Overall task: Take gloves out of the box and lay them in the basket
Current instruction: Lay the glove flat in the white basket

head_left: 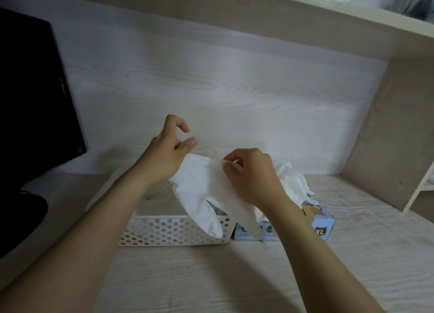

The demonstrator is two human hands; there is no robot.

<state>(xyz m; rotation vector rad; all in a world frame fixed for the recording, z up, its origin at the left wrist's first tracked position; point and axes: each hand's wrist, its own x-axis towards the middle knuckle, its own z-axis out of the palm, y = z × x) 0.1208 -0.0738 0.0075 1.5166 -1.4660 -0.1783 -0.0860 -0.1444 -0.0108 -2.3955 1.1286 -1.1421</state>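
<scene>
Right hand (249, 174) pinches the upper edge of a white glove (202, 190) between thumb and curled fingers, above the basket's right end. Left hand (169, 153) sits above the basket's far side. Its forefinger and thumb are hooked and apart, gripping nothing, while the glove's corner runs in under the palm. Whether the hidden fingers hold it, I cannot tell.

The glove hangs spread, with its fingers draped over the near right corner of the basket (173, 233). One tip dangles outside the rim, in front of the box (321, 221), which stands just right of the basket with more gloves (293, 181) bunched out of its top.

The likely slip is a crooked landing. If the glove is lowered from where it hangs, the trailing fingers would probably fall over the rim or onto the box front rather than inside. A one-sided grip could also let the thin film fold on itself.

Shifting left over the basket should cure that. There is room, as the basket's interior shows bare floor to the left of the glove. The monitor (35, 89) stands well left of the basket, and the desk (211, 277) in front of it lies open.
</scene>
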